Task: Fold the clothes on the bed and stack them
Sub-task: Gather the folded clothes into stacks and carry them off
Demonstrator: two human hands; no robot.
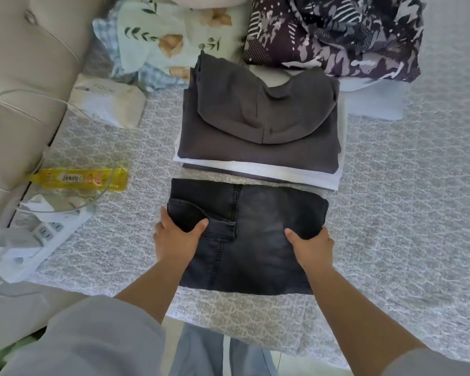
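patterned bedspread (pixel 377 213) fills the head view, a person at its near edge. folded black jeans (pixel 255 234) lie between both hands, long axis running left to right. left hand (pixel 178 240) grips the left edge, thumb on top; right hand (pixel 311 246) grips the right edge likewise. directly beyond, just touching the jeans' far edge, sits the stack (pixel 258 131) of folded clothes, equally near either hand; the jeans likely go there next.
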